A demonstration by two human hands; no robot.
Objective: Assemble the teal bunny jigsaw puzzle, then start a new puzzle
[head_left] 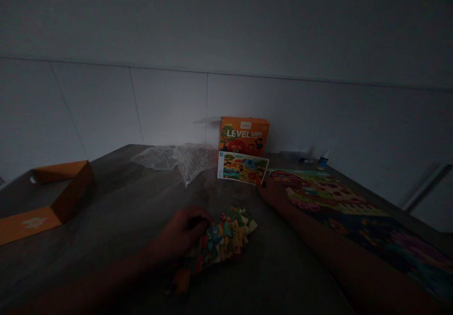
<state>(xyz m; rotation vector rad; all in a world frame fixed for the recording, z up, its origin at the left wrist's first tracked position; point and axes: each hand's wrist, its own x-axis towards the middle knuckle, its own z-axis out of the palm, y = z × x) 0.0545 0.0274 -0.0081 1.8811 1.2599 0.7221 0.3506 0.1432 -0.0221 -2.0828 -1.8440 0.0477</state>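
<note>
A heap of colourful jigsaw puzzle pieces (226, 237) lies on the grey table close in front of me. At the heap's left edge is my left hand (184, 230), its fingers and thumb curled toward each other; whatever is between the fingertips is hidden. Farther forward, my right hand (272, 192) grips the lower right corner of a picture card (242, 168) showing animals and trees. The card stands tilted up before an orange box (244, 133) marked "LEVEL UP!".
An open orange tray-like box part (69, 194) stands at the left. Crumpled clear plastic wrap (194, 159) lies left of the orange box. Assembled colourful puzzles (339, 201) spread along the right side, with a small blue-and-white bottle (323, 160) behind them. A white wall (170, 102) bounds the table.
</note>
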